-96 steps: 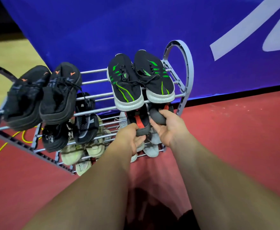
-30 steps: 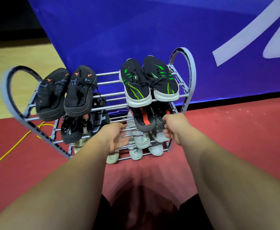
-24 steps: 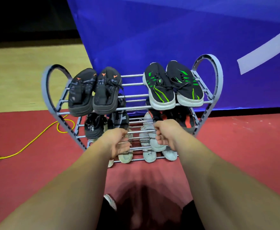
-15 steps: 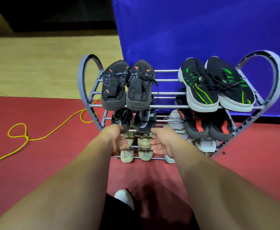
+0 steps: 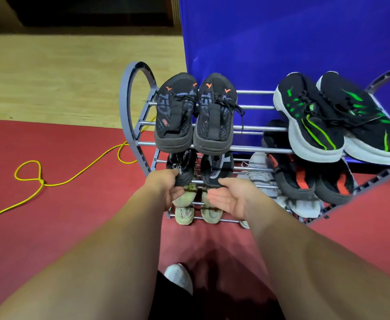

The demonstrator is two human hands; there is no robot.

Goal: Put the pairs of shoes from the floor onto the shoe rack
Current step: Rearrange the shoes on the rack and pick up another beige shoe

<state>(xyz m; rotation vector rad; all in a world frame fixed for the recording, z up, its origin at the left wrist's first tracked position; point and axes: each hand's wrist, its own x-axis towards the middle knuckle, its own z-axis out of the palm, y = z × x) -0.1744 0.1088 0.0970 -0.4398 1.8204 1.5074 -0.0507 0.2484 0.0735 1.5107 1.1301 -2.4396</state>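
Observation:
A grey metal shoe rack (image 5: 133, 125) with heart-shaped ends stands on the red floor. Its top shelf carries a black pair with orange marks (image 5: 196, 116) and a black-and-green pair (image 5: 332, 125). On the middle shelf are a black pair with white pattern (image 5: 217, 167) and a black-and-red pair (image 5: 305, 176). A beige pair (image 5: 184, 211) and a white-grey pair (image 5: 263, 181) sit on the bottom shelf. My left hand (image 5: 166, 188) pinches the heel of the left black patterned shoe. My right hand (image 5: 231, 195) lies palm-up with straight fingers, its thumb at the right shoe's heel.
A blue banner (image 5: 281, 42) hangs right behind the rack. A yellow cord (image 5: 50, 181) loops over the red floor to the left. Wooden flooring (image 5: 73, 77) lies beyond. My white shoe (image 5: 180, 276) shows at the bottom.
Both hands let go of the black-and-red pair on the right and moved left to the black patterned pair on the middle shelf. The view swung left with them.

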